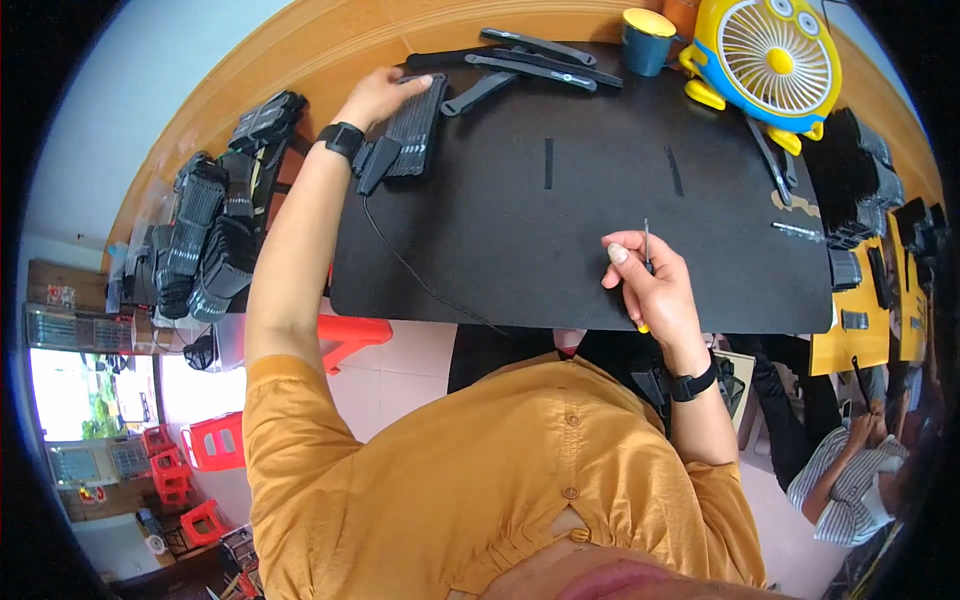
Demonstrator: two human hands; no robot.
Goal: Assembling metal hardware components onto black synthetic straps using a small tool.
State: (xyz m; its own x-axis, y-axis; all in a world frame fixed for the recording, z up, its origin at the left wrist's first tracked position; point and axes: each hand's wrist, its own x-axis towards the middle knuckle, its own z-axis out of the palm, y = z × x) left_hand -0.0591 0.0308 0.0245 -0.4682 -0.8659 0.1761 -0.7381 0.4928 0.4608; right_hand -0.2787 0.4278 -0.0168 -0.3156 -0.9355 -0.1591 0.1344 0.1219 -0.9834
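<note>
My left hand (384, 96) is at the far left of the black table (500, 250). Its thumb lies across the far end of a stack of thin black bars (415, 125), with the fingers round the left corner. In my right hand (655, 285), above the near right part of the table, is a small screwdriver (646, 240). Its thin metal shaft points up between thumb and fingers, and a yellow handle end shows below the palm. Beside the stack sits a black device (378, 165), its cable trailing to the table's front edge.
Long black curved arms (530, 70) lie crossed at the back. A blue cup (647, 42) and a yellow-and-blue fan (765, 65) stand back right. Piles of black parts (205, 225) flank the table. A red stool (350, 338) is at left; another person (850, 480) sits at right.
</note>
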